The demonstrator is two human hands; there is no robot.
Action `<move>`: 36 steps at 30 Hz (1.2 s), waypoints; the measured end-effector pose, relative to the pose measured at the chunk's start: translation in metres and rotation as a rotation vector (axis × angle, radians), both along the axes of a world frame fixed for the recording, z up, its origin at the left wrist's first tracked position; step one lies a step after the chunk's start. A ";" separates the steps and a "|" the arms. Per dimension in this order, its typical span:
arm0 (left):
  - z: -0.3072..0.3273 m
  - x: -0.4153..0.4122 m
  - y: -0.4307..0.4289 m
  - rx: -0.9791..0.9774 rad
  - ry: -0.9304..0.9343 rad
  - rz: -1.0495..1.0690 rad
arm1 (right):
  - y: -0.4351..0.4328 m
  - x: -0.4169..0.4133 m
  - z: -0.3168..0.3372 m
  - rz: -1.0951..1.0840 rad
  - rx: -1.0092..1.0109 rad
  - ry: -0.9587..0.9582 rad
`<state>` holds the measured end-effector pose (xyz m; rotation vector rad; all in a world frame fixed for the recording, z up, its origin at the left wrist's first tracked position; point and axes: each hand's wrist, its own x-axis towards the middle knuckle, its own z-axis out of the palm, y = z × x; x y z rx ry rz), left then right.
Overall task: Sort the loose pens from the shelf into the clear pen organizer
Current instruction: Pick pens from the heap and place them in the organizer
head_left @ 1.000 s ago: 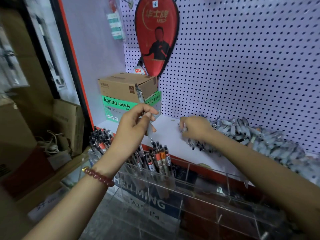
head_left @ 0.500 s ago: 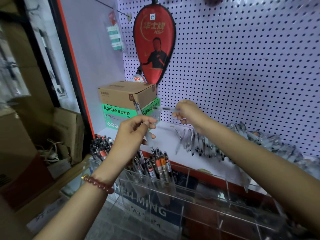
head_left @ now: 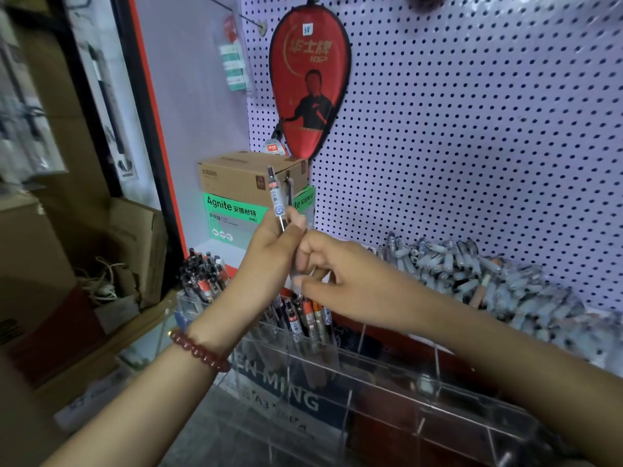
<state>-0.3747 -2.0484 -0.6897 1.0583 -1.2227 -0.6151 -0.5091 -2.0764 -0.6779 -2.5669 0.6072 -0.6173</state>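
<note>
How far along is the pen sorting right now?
Done: two left compartments of the clear organizer hold standing pens. In hand: the left hand and right hand grip the held pens above it. Left: a large pile of loose pens lies on the shelf, and the organizer's right compartments look empty.

The shelf (head_left: 215,248) runs below the pegboard (head_left: 472,129). On it, a box (head_left: 241,183) sits left and a pen heap (head_left: 488,281) right. The organizer (head_left: 387,372) stands before the shelf, pens (head_left: 305,315) in its left compartments. A case (head_left: 308,85) hangs above the box.
</note>
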 end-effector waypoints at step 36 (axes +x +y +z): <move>-0.021 0.027 0.002 0.034 -1.367 0.040 | -0.024 -0.035 -0.023 -0.282 0.443 -0.443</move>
